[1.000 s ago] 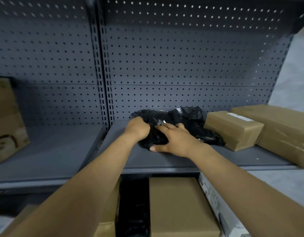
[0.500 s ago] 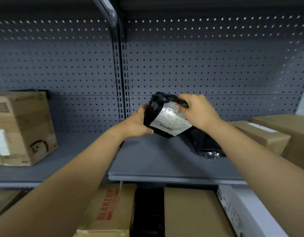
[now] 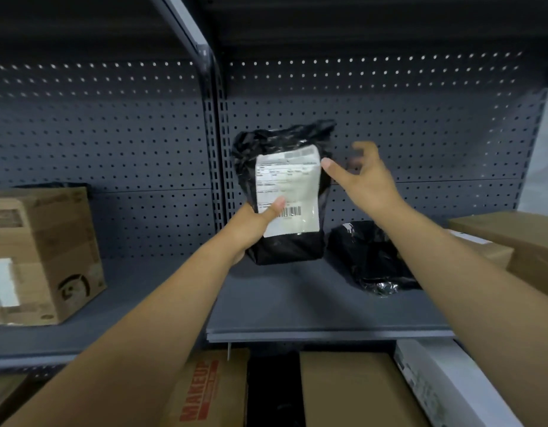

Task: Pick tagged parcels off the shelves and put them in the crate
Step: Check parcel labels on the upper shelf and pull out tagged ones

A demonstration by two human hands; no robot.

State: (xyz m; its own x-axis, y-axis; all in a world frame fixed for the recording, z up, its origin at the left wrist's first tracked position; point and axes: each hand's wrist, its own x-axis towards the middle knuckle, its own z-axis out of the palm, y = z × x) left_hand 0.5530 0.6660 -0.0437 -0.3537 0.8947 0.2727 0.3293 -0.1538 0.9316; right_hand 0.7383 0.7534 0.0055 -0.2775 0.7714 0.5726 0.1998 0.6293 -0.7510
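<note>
Parcel [image 3: 285,195] raised — second bag [image 3: 369,257] beside.

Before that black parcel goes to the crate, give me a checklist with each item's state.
1. Left hand grips the black parcel, thumb on the label: ok.
2. Parcel lifted off the shelf: ok.
3. Shipping label with barcode faces the camera: ok; print blurred, cannot tell.
4. Right hand open beside the parcel; contact: cannot tell.
5. Second black bag on the shelf, tag: cannot tell.
6. Crate in view: not ok.
</note>
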